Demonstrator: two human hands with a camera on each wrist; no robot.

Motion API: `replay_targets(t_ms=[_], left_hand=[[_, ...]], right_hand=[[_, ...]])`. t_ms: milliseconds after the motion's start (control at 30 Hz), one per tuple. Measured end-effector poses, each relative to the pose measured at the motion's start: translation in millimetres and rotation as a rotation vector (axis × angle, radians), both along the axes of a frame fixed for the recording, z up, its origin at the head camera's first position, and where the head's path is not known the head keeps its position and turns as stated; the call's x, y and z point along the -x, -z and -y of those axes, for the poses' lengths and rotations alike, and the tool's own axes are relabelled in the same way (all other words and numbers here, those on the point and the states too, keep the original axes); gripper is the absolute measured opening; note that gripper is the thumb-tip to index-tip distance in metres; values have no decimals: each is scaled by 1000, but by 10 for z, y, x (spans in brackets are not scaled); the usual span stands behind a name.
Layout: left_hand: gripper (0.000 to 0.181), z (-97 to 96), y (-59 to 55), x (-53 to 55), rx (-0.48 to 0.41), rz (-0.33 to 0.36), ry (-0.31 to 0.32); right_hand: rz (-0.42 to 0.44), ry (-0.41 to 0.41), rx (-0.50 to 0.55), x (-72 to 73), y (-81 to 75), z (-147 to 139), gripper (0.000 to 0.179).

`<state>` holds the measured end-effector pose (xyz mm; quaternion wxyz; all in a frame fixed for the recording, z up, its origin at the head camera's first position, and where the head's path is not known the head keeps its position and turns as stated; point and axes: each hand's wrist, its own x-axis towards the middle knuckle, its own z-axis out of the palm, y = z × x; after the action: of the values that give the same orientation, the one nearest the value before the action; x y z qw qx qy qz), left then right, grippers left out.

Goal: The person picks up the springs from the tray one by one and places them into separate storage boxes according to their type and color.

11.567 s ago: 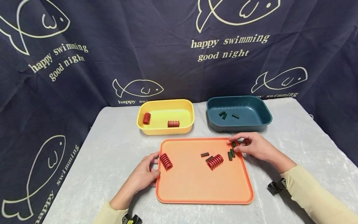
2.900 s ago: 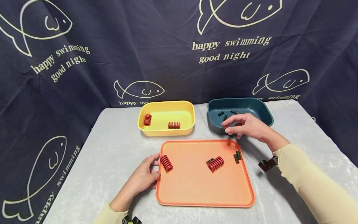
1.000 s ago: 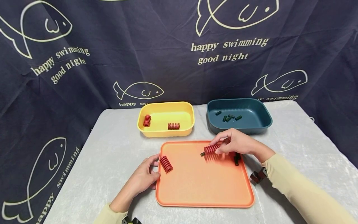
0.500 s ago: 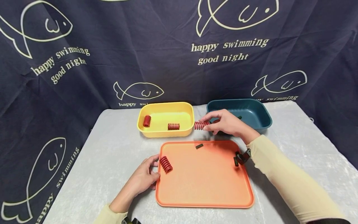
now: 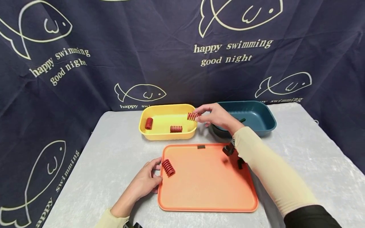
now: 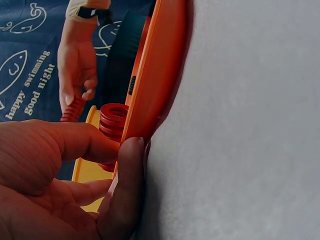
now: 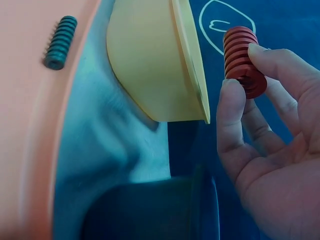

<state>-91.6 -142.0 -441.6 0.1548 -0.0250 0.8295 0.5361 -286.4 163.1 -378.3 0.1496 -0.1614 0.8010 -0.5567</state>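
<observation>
My right hand [image 5: 217, 116] pinches a red coil spring [image 5: 193, 116] between thumb and fingertips, over the right end of the yellow bin [image 5: 166, 136]. In the right wrist view that red spring [image 7: 240, 55] shows one open end. My left hand [image 5: 144, 179] grips the left rim of the orange tray [image 5: 208, 186], thumb and fingers on either side of it in the left wrist view. Another red spring [image 5: 169, 167] lies on the tray just inside that rim. A small dark green spring [image 5: 201, 147] lies against the tray's far edge.
Two red springs, one at the left [image 5: 149, 123] and one near the front wall [image 5: 176, 129], lie in the yellow bin. The dark blue bin [image 5: 265, 128] stands to its right, its small green springs mostly hidden by my right arm. Dark shapes [image 5: 240, 163] lie at the tray's right side.
Several small green springs went from the tray into the blue bin. Then my right hand lifted the red spring and carried it left to the yellow bin. One small spring shifted to the tray's far edge.
</observation>
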Motion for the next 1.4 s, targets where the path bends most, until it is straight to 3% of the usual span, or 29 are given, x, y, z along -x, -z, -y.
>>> replay_targets(t_ms=[433,767,1000,1133,1400], left_hand=[[72,3,28,21,9,13,-2],[72,5,16,6,-2,3,-2],[72,9,7,2,2,-1,-3],[72,8,6,3,0,-3,-3],[72,9,10,1,-3,-8,2]], right_hand=[[-8,106,5,123,-9,544,31],[-24,125,-22,152,95,924,27],[-97,132,-206,179,168,1057,25],[-157,117,-352,183,186,1108,24],[-250,76,-535,208,186,1146,26]])
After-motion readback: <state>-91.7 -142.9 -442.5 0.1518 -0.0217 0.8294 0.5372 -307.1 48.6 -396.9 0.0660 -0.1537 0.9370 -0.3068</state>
